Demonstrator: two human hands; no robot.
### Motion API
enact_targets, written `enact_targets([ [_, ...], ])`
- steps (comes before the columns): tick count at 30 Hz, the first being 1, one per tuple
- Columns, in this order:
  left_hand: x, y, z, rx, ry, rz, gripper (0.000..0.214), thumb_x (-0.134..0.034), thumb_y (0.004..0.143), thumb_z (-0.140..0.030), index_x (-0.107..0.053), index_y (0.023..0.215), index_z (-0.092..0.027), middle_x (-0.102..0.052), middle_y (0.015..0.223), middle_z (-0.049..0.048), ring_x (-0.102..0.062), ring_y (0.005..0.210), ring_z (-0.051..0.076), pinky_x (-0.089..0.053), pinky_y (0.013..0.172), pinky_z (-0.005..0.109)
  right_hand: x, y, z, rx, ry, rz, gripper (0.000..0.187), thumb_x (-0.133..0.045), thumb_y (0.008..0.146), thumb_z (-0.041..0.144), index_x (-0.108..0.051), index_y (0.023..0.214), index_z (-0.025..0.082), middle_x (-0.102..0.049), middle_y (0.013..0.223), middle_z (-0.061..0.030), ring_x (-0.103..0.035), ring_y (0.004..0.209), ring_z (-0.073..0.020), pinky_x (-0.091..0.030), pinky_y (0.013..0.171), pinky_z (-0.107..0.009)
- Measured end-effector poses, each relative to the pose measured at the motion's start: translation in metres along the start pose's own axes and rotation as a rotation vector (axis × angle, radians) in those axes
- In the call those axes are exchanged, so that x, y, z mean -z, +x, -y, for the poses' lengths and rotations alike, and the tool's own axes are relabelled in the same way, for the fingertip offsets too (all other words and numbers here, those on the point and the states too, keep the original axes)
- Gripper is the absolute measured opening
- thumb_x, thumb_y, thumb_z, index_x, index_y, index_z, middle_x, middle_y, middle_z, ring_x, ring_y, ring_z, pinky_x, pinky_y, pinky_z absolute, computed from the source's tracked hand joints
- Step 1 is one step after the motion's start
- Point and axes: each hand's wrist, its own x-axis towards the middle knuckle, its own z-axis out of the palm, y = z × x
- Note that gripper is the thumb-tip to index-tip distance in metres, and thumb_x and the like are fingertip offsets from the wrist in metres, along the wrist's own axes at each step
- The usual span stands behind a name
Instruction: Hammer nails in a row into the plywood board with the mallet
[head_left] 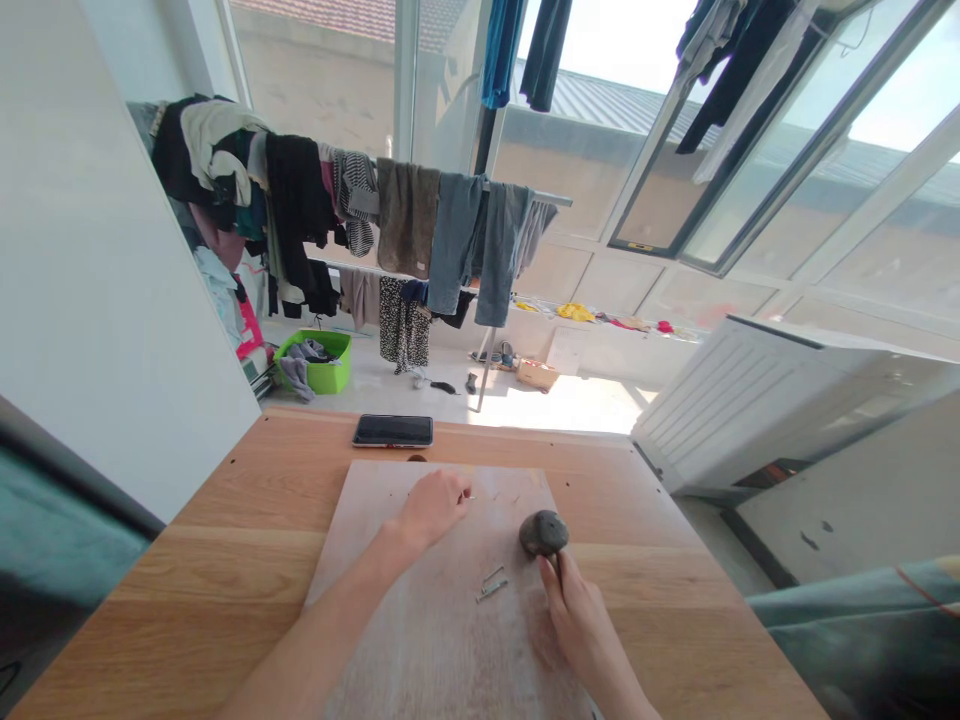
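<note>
My left hand (436, 508) rests over the upper part of a pale wooden board (397, 640), its fingers pinched together. A small bright bit of metal, perhaps a nail, shows at those fingertips, too small to name surely. My right hand (581, 610) is closed round the handle of a mallet with a dark grey, rounded head (544, 533), held over the board's right edge. Between the hands, several slim metal nails or screws (492, 590) lie loose on the board. Most of the mallet's handle is hidden by my fingers.
The board lies on a wooden table (202, 560). A phone (393, 431) lies beyond the board, near the table's far edge. Behind stand a drying rack with clothes (409, 215), a green basket (330, 372) and a white panelled cabinet (739, 400) at the right.
</note>
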Motion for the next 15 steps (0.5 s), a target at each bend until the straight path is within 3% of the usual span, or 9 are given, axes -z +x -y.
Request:
enact_targets([
  [5,-0.011,0.006,0.000,-0.035,-0.085,-0.072,0.020,-0.056,0.082,-0.009,-0.074,0.080,-0.017,-0.073,0.090,0.0086,-0.067,0.085,0.021,-0.049,0.079,0.030,-0.001,-0.001,-0.002,-0.009,-0.009,-0.002,0.051,-0.022,0.098,0.051,-0.060,0.114,0.021,-0.076,0.091,-0.0142,-0.073,0.095,-0.0354,-0.049,0.077,-0.038],
  [11,-0.032,0.011,0.002,-0.073,-0.276,-0.166,0.019,-0.057,0.084,-0.011,-0.074,0.088,-0.017,-0.072,0.088,0.0049,-0.066,0.081,0.017,-0.050,0.079,0.025,0.001,-0.001,0.000,0.000,0.033,-0.030,0.049,-0.026,0.098,0.050,-0.063,0.111,0.022,-0.075,0.084,-0.0110,-0.074,0.088,-0.0323,-0.052,0.074,-0.036],
  [15,-0.039,0.010,0.007,-0.073,-0.363,-0.202,0.016,-0.058,0.085,-0.015,-0.074,0.087,-0.016,-0.072,0.085,0.0043,-0.065,0.078,0.016,-0.050,0.076,0.025,0.003,0.001,0.002,0.038,0.057,-0.071,0.046,-0.031,0.097,0.050,-0.066,0.107,0.023,-0.073,0.071,-0.0061,-0.073,0.071,-0.0287,-0.053,0.066,-0.033],
])
